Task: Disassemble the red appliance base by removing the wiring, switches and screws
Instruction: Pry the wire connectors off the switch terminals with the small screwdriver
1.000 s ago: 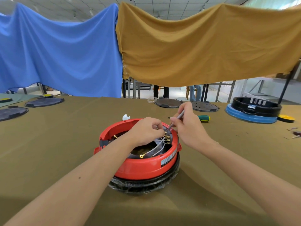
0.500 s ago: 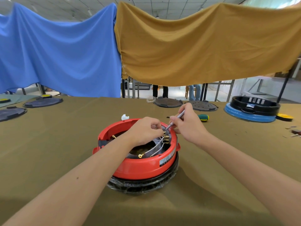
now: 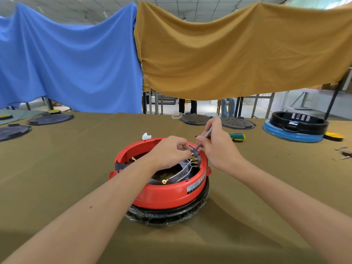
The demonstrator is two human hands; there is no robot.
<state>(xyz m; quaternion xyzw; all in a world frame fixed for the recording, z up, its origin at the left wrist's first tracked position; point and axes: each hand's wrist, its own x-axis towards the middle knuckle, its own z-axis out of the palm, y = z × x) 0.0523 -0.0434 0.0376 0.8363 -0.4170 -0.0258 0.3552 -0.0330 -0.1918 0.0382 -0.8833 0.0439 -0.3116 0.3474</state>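
- Base [image 3: 162, 193], red, sits mid-desk [image 3: 57, 187] on a black ring [image 3: 167, 214], open side up, wiring and brass terminals [image 3: 194, 159] exposed at its far right rim.
- Left hand [image 3: 171, 151] reaches into the base; its fingers curl and pinch at the top terminal, though what exactly they hold is too small to tell.
- Right hand [image 3: 217, 147] pinches a thin grey tool [image 3: 202, 139], tip down at the same terminal.
- Little has changed over the last second: both hands keep their places and the tool stays on that terminal, so this connector is likely being worked loose and no wire is free yet.
- White wires [image 3: 181, 173] with ring lugs lie loose inside.
- Screwdriver [image 3: 237, 136], green and yellow, lies just behind the right hand; dark lids and a blue-and-black base rest farther back.
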